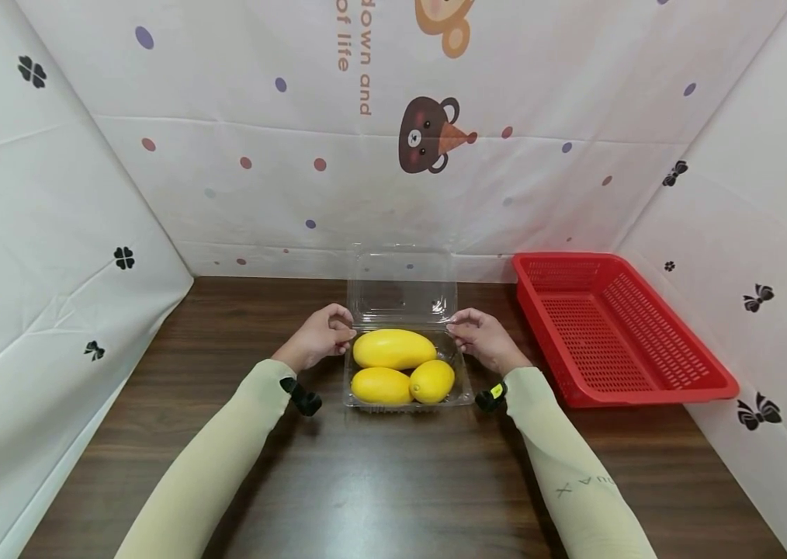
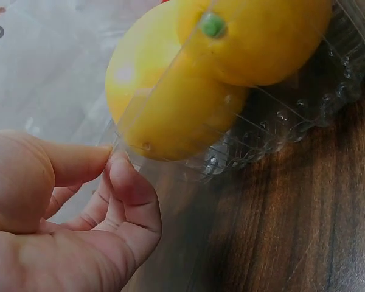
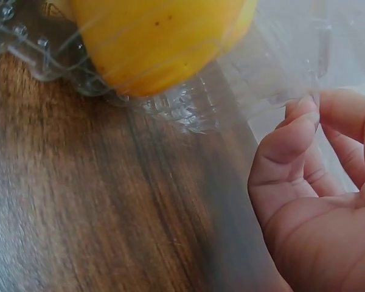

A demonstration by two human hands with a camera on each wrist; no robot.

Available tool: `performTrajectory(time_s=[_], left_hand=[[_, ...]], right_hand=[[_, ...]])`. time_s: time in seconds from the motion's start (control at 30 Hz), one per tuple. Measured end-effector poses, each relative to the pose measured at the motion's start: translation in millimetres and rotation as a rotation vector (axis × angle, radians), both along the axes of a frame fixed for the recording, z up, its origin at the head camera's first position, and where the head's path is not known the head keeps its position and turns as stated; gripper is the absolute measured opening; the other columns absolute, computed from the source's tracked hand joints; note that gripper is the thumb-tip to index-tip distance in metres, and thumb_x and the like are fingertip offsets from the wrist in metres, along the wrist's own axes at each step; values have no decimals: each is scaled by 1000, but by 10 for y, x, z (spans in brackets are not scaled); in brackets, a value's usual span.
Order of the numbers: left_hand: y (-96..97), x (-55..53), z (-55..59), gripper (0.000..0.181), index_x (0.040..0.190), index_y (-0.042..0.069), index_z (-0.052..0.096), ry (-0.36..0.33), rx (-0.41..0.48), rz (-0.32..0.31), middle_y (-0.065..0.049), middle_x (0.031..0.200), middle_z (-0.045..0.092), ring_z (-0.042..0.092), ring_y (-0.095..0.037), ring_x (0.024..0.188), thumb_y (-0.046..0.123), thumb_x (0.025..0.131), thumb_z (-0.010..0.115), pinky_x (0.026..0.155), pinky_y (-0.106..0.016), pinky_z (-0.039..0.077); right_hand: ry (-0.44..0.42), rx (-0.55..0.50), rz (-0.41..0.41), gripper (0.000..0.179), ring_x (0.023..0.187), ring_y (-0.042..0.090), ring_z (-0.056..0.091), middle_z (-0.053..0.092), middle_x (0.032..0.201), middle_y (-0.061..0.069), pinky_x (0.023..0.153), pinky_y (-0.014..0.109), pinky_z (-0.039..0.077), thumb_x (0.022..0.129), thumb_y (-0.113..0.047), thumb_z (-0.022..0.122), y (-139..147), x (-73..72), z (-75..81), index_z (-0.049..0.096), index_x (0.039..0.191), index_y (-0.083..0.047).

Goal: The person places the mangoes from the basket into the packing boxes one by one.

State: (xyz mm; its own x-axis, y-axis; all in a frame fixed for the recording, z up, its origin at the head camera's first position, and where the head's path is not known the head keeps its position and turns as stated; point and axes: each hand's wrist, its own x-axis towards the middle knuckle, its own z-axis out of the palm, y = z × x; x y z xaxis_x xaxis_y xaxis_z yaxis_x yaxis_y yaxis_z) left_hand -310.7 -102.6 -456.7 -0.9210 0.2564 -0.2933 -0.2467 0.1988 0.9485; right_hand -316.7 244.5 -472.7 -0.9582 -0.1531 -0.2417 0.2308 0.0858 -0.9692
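A clear plastic clamshell box point(image 1: 465, 390) lies on the table with its lid point(image 1: 403, 291) raised at the back. Inside are a long yellow mango-like fruit point(image 1: 393, 349), a smaller yellow oval fruit point(image 1: 381, 386) and a lemon-like fruit point(image 1: 432, 381). At the left back corner, my left hand point(image 1: 320, 338) pinches the box's rim between thumb and forefinger. Opposite it, my right hand point(image 1: 483, 340) pinches the rim at the right back corner. The left wrist view shows a green stem end on one yellow fruit point(image 2: 261, 36); yellow fruit point(image 3: 161, 42) also shows through the box wall in the right wrist view.
A red perforated plastic basket point(image 1: 652, 402) stands on the right of the dark wooden table point(image 1: 372, 497), beyond my right forearm. Printed white cloth point(image 1: 282, 194) hangs at the back, close behind the raised lid, and along both sides.
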Motion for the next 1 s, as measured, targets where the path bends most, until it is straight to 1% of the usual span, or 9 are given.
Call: performTrajectory(time_s=[0.13,0.2,0.33,0.43,0.53,0.63,0.8,0.9,1.0], left_hand=[[-1,2,-2,27,123,6,51,-2,16,0,-10,96,59,58,-22,75,3,99,63,71,-31,56],[-2,8,0,27,123,6,51,2,13,0,-10,96,58,58,-22,74,3,99,63,71,-31,56],[3,6,-5,27,123,7,52,10,9,8,-10,96,58,58,-22,75,3,99,64,69,-29,56],[3,3,-12,26,122,7,53,14,5,9,-10,96,58,58,-22,75,3,99,64,69,-29,56],[2,6,-12,25,121,8,54,13,0,7,-10,97,57,58,-22,76,4,99,64,71,-29,57],[1,9,-10,23,119,9,54,13,0,6,-10,96,56,58,-22,76,3,99,64,72,-30,57],[-8,5,-29,21,118,5,53,36,11,-15,-9,93,53,57,-22,75,2,100,62,72,-32,56],[-13,1,-44,18,117,3,53,48,14,-24,-8,91,52,55,-22,74,2,101,60,71,-34,55],[-19,1,-54,15,116,2,54,58,15,-32,-8,90,51,54,-22,72,0,101,57,69,-35,53]], right_hand=[[12,-45,22,10,70,14,58,68,87,0,67,22,55,98,-12,68,24,3,-18,63,107,-12],[9,-67,19,10,70,14,59,69,88,1,67,23,56,98,-11,68,32,2,-28,64,107,-12],[10,-95,23,15,71,15,59,69,89,2,68,23,57,98,-10,69,38,-5,-51,62,111,-9],[10,-93,25,19,72,15,59,69,89,2,69,23,58,98,-11,69,43,-9,-63,61,114,-5],[5,-88,20,17,73,16,59,68,90,3,69,23,58,97,-12,69,48,-16,-70,61,111,-6],[6,-96,18,11,73,16,59,68,90,4,69,24,59,97,-11,70,51,-23,-74,63,106,-9],[7,-133,33,6,71,14,59,67,88,1,68,22,58,98,-7,66,60,-28,-80,64,101,-12],[-4,-97,20,4,66,13,58,68,87,1,61,20,55,98,-11,68,67,-21,-76,66,100,-13],[-22,-48,5,8,61,11,57,68,85,1,56,19,53,97,-16,71,69,-8,-61,66,103,-13]])
